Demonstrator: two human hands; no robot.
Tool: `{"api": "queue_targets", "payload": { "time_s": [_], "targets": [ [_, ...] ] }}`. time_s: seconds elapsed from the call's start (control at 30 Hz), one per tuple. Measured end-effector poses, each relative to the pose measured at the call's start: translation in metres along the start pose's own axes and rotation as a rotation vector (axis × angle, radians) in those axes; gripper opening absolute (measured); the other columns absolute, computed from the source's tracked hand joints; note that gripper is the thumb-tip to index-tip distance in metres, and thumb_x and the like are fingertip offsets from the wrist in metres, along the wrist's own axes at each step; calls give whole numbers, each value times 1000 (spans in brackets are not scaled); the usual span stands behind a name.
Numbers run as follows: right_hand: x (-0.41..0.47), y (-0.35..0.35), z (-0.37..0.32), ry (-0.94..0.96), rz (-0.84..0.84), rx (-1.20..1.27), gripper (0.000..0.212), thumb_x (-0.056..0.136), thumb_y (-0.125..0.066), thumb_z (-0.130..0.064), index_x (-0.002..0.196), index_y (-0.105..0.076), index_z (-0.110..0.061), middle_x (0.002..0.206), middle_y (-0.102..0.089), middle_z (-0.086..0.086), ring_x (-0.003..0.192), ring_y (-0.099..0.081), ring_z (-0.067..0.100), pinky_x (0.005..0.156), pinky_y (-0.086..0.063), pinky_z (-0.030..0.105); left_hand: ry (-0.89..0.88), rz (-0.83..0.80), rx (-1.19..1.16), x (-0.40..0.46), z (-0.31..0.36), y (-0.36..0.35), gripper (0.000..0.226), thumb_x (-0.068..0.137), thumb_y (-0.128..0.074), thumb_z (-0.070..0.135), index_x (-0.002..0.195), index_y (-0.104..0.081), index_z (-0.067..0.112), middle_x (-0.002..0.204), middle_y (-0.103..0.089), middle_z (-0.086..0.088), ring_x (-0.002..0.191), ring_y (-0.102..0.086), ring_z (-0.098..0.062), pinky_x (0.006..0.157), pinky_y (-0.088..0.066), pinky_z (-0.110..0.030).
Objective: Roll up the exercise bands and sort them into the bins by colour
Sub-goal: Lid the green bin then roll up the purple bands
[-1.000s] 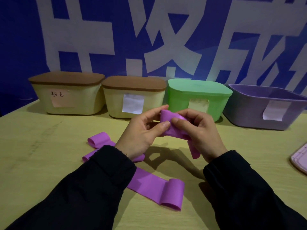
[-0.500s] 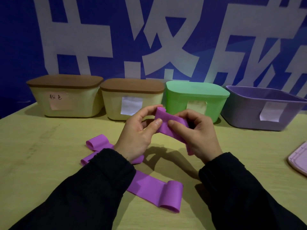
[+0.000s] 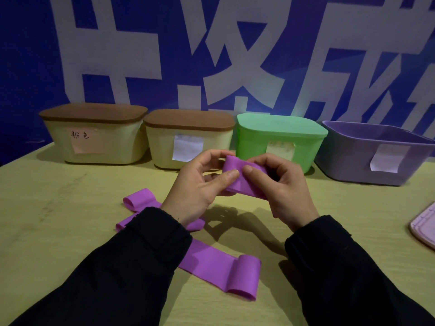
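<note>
Both hands hold one purple exercise band (image 3: 242,182) above the table, partly rolled. My left hand (image 3: 200,187) pinches its left end with thumb and fingers. My right hand (image 3: 280,184) pinches its right part, thumb on top. Two more purple bands lie on the table: one (image 3: 223,271) with a curled end near my left sleeve, another (image 3: 141,201) partly hidden behind my left wrist. At the back stand two cream bins with brown lids (image 3: 94,137) (image 3: 188,140), a lidded green bin (image 3: 280,137) and an open purple bin (image 3: 376,156).
The wooden table (image 3: 47,220) stretches to a blue wall with large white characters. A pink lid or tray (image 3: 423,227) lies at the right edge. Each bin carries a paper label.
The dangling tail of the held band has been taken up into the roll, and both hands have drawn closer together on it.
</note>
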State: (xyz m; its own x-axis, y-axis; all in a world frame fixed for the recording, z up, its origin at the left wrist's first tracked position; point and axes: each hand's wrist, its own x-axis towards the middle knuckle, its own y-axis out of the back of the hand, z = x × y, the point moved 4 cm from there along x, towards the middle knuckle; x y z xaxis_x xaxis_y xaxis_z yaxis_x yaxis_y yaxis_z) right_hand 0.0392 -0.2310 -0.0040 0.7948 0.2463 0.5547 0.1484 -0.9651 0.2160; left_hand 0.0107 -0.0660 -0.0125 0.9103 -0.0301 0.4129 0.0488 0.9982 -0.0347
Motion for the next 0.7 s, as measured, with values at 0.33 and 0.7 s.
{"api": "queue_targets", "payload": {
  "time_s": [0.33,0.7],
  "targets": [
    [2,1,2,0,3,3,12,86,-77,-25,88,-71,-15,77,-69,-2,71,-61,10,62,-48,22,2,-65,-84,-1,-4,-5,34,101,-53,6,127,-60,26,107,-72,-9,96,-69,-23,81,-59,-36],
    [3,0,7,-30,-60,-9,7,89,-75,-24,90,-71,-19,77,-69,-7,69,-60,7,61,-46,19,21,6,-86,3,-5,6,26,96,-62,7,120,-63,17,107,-74,-8,95,-70,-23,80,-60,-35]
  ]
}}
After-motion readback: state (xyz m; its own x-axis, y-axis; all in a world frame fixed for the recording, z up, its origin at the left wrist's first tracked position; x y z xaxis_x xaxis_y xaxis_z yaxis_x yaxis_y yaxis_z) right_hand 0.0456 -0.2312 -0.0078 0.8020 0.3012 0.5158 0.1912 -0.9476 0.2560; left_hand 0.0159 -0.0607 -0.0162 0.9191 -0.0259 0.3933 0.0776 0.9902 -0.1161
